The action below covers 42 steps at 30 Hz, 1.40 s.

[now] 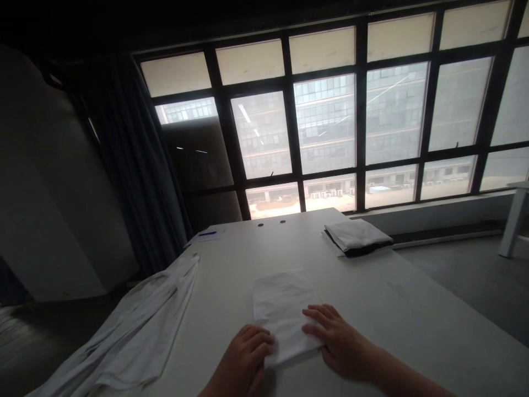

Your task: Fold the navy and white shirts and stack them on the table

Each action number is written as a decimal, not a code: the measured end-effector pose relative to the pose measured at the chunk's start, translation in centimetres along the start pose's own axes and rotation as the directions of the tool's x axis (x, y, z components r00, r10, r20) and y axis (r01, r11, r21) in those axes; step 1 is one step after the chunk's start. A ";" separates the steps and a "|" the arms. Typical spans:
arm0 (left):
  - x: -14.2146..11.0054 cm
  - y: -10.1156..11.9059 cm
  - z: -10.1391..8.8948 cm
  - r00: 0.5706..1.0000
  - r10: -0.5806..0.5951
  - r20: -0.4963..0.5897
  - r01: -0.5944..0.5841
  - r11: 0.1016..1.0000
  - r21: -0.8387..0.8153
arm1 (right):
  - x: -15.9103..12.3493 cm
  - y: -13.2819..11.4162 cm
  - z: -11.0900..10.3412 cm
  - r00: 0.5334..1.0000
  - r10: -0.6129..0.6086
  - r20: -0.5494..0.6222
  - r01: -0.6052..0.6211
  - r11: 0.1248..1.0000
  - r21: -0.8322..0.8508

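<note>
A folded white cloth (283, 309) lies flat on the white table in front of me, a neat rectangle with slight creases. At its lower left edge, my left hand (247, 355) has its fingers curled together over the fabric. My right hand (336, 339) grips the right edge, fingers over the top; its thumb is partly hidden. To the left, a loose pile of white garments (144, 325) drapes over the table's side. Farther back on the right sits a folded white bundle (359, 236) with a dark layer underneath.
The white table (413, 325) stretches toward the windows. Paper with a blue pen (208, 234) lies at its far left corner, and two round cable holes are near the far edge. A dark blue curtain (136, 149) hangs at left; a white table leg (513, 223) stands at right.
</note>
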<state>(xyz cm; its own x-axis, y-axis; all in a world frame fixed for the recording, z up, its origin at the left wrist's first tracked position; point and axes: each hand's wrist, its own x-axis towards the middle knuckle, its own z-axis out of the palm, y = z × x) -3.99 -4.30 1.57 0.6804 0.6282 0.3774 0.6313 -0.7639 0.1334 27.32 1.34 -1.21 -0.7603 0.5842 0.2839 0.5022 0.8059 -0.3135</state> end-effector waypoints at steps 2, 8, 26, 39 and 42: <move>0.6 0.9 0.4 0.999 0.039 0.010 -0.039 0.999 -0.010 | 0.5 -0.5 0.3 0.999 -0.028 0.017 0.028 1.000 -0.013; 0.8 0.6 2.6 1.000 0.008 0.008 -0.010 0.974 0.224 | 0.7 -0.7 0.3 0.993 -0.095 0.076 0.093 0.995 0.025; 1.4 1.6 -0.1 0.939 -0.116 0.325 0.131 0.991 -0.024 | 0.6 -1.5 -0.1 0.993 -0.101 0.065 0.095 0.992 0.079; 2.6 1.9 7.4 0.949 -0.294 0.114 0.261 0.935 0.238 | 1.3 -2.5 0.8 0.995 -0.080 0.062 0.077 0.996 0.038; 2.3 0.7 6.3 0.944 -0.281 0.175 0.249 0.951 0.186 | 1.4 -2.5 0.8 0.996 -0.071 0.047 0.070 0.997 0.024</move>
<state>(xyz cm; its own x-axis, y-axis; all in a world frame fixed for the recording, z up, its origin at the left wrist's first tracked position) 0.36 -2.42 -3.27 0.5298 0.8333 0.1579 0.8385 -0.5426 0.0503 24.69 0.09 -0.78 -0.8126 0.5203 0.2626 0.4378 0.8424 -0.3143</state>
